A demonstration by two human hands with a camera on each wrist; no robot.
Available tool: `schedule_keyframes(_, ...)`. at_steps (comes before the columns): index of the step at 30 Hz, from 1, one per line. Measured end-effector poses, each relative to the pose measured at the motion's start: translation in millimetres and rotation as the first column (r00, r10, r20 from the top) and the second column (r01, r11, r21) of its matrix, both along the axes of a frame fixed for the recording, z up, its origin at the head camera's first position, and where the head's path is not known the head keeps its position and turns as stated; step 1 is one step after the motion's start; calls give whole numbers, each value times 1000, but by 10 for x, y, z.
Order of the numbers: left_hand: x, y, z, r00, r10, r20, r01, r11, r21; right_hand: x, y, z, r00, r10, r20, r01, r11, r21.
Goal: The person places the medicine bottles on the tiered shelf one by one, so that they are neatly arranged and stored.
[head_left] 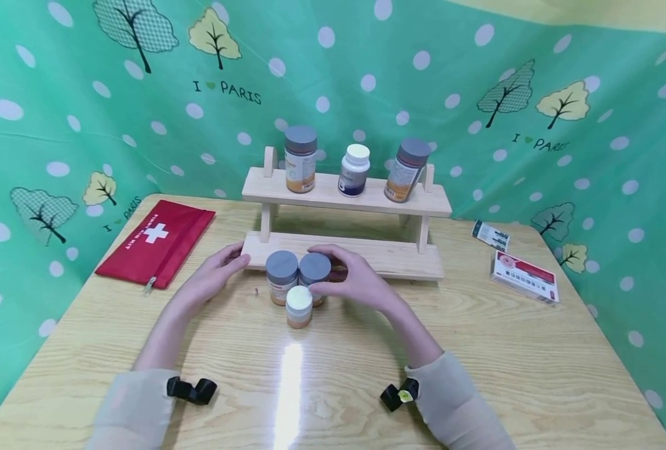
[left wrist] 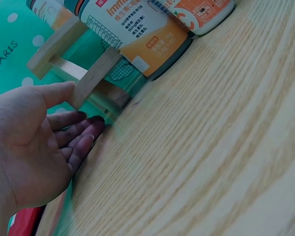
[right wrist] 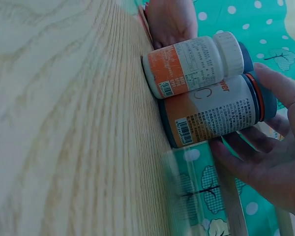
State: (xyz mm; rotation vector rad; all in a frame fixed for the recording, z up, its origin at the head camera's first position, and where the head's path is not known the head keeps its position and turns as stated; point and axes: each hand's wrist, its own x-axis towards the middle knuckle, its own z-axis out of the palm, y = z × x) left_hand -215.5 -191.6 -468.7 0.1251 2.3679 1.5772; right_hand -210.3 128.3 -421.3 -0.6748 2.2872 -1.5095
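Note:
My left hand (head_left: pixel 213 275) is at the left end of a two-tier wooden shelf (head_left: pixel 386 257); its thumb touches the lower board, the other fingers loosely bent. Two grey-lidded supplement jars stand side by side on the table before the shelf, the left jar (head_left: pixel 281 281) and the right jar (head_left: pixel 314 267). With thumb and fingers around its lid and side, my right hand (head_left: pixel 356 278) holds the right jar. In front of both stands a small white-lidded bottle (head_left: pixel 299 306), its label orange and white in the right wrist view.
On the upper tier stand a grey-lidded jar (head_left: pixel 300 164), a small white-capped bottle (head_left: pixel 354 170) and another grey-lidded jar (head_left: pixel 406 172). A red first-aid pouch (head_left: pixel 158 240) lies left. At right lie a medicine box (head_left: pixel 524 277) and a small flat pack (head_left: pixel 491 235). Patterned green cloth (head_left: pixel 366 100) hangs behind.

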Motion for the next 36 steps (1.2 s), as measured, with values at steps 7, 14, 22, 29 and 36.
schedule_keyframes(7, -8, 2, 0, 1000, -3, 0, 3, 1000, -1, 11, 0, 20, 1000, -7, 2, 7, 1000, 4)
schedule_keyframes(14, 24, 3, 17, 1000, 0, -1, 0, 1000, 0, 22, -9, 0, 1000, -18, -19, 18, 1000, 6)
schedule_keyframes(22, 24, 4, 10, 1000, -3, 1, 3, 1000, 1, 15, 7, 15, 998, -50, -42, 50, 999, 2)
schedule_keyframes(29, 14, 12, 6, 1000, -2, 1, 2, 1000, -13, 13, 111, 142, 993, -97, -69, 95, 995, -31)
schedule_keyframes(36, 15, 14, 16, 1000, -9, 5, 9, 1000, -24, 20, 265, 304, 983, -160, -91, 153, 985, -84)
